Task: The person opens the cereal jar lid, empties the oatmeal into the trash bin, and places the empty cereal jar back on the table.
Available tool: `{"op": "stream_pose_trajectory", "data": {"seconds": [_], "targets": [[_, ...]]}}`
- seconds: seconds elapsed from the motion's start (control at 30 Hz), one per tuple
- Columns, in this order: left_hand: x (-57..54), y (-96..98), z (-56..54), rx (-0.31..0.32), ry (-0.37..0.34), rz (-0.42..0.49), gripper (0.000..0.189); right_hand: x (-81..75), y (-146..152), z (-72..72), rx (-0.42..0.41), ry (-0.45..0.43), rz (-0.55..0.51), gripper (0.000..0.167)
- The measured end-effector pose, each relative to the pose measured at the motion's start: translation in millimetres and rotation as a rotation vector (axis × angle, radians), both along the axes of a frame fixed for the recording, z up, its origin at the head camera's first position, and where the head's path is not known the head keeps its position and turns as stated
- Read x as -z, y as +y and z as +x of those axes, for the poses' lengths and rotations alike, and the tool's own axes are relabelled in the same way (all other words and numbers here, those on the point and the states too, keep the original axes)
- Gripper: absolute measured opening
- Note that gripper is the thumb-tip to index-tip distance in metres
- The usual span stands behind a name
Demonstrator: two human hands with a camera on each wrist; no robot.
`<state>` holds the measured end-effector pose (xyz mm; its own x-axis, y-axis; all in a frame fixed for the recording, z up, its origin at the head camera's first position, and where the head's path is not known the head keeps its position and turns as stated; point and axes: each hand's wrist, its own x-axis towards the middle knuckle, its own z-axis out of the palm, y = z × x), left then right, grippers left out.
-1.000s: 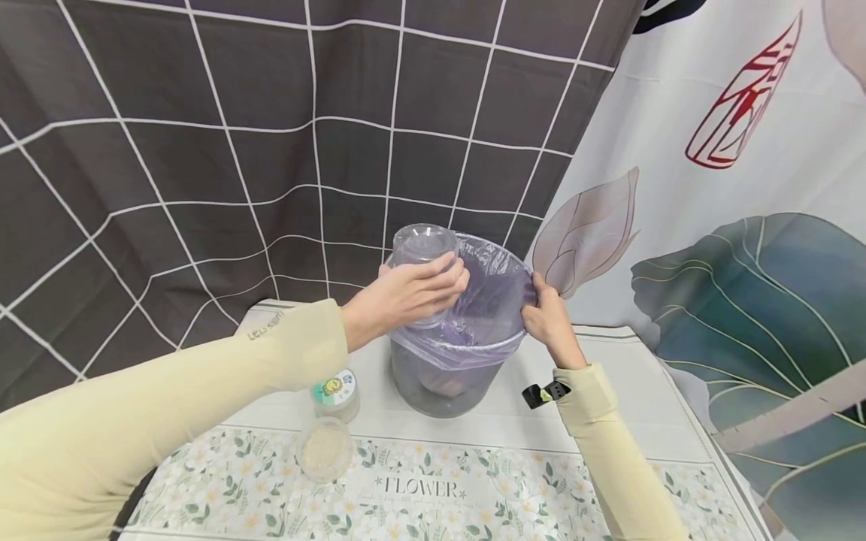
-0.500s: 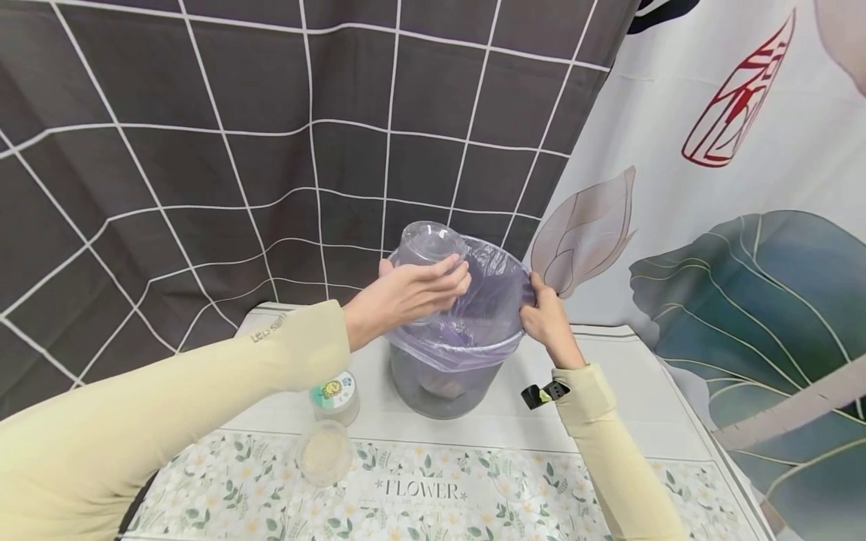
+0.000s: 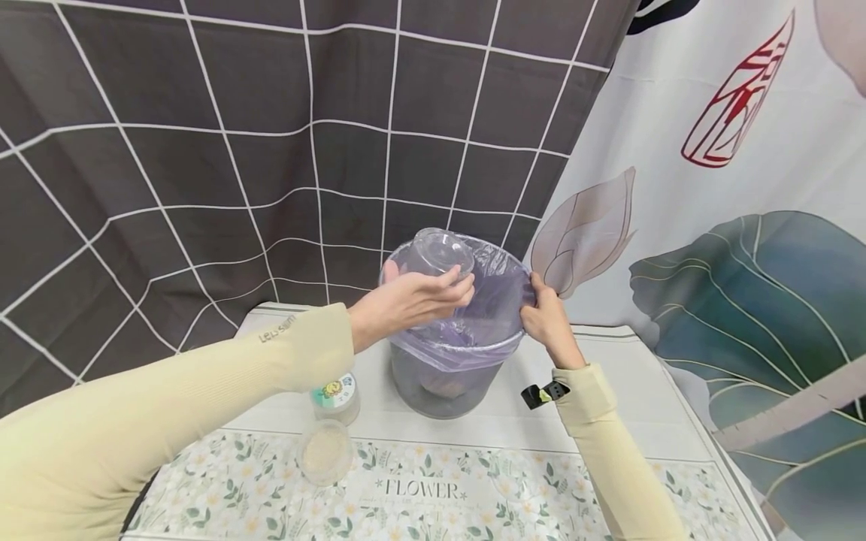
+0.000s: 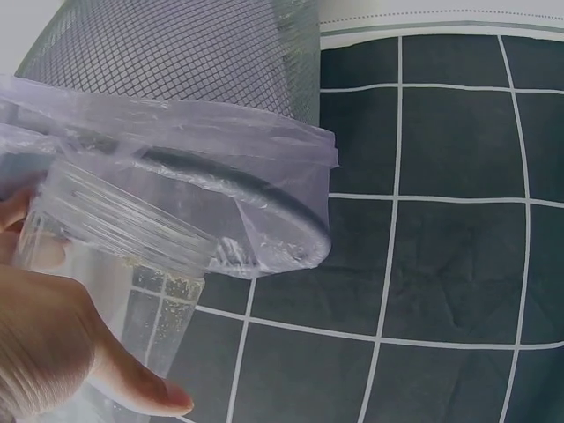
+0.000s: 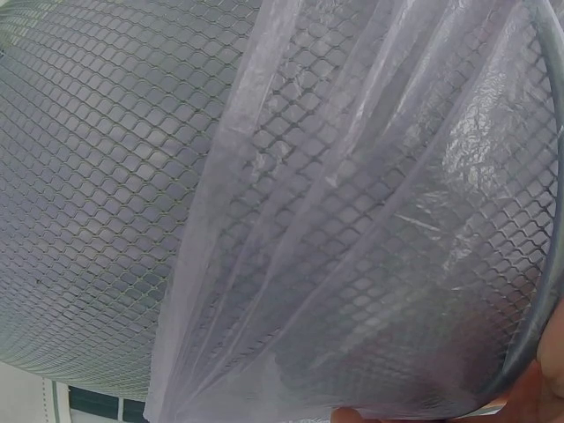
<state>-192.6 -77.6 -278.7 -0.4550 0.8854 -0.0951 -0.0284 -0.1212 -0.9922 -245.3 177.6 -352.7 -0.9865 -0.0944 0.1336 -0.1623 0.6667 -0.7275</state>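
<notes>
My left hand holds a clear plastic jar tipped over the mouth of a grey mesh trash bin. In the left wrist view the jar's threaded neck lies close to the lined rim, and pale specks cling to the inside near the neck. A thin purple trash bag lines the bin and folds over its rim. On the bin's right side, my right hand grips the rim through the bag. In the right wrist view, only part of that hand's fingers shows.
Left of the bin stands a jar with a green-and-white lid. Nearer me is a clear container of pale grains. A white tablecloth with a flower-print band covers the table. A dark checked curtain hangs close behind the bin.
The jar has tipped further, its base swinging right and slightly down, with my left hand turning along with it. My right hand and the bin stay in place.
</notes>
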Motion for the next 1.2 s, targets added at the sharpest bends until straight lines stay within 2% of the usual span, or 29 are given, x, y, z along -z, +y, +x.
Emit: {"op": "stream_pose_trajectory", "data": {"seconds": [0.27,0.43,0.6,0.7,1.03,1.2], "targets": [[-2.1,1.0,-1.3,0.038,0.02,-0.001,0.102,0.2,-0.1,-1.2,0.007,0.005,0.012,0.073],[-2.3,2.2,-2.4,0.044,0.025,-0.049,0.101,0.1,-0.7,0.3,0.006,-0.002,0.003,0.073],[-3.4,4.0,-3.8,0.013,0.014,-0.108,0.104,0.9,-0.5,-0.1,0.009,-0.001,-0.001,0.073],[-3.7,3.9,-4.7,-0.003,-0.001,-0.111,0.104,0.9,-0.6,-0.8,0.01,0.002,0.006,0.072],[-5.1,4.9,-6.2,0.046,-0.01,-0.071,0.102,0.7,-0.2,-1.2,0.002,0.009,0.001,0.072],[-7.6,3.2,-8.1,0.057,-0.03,0.002,0.101,1.3,-1.0,-1.2,0.003,0.002,-0.006,0.072]]}}
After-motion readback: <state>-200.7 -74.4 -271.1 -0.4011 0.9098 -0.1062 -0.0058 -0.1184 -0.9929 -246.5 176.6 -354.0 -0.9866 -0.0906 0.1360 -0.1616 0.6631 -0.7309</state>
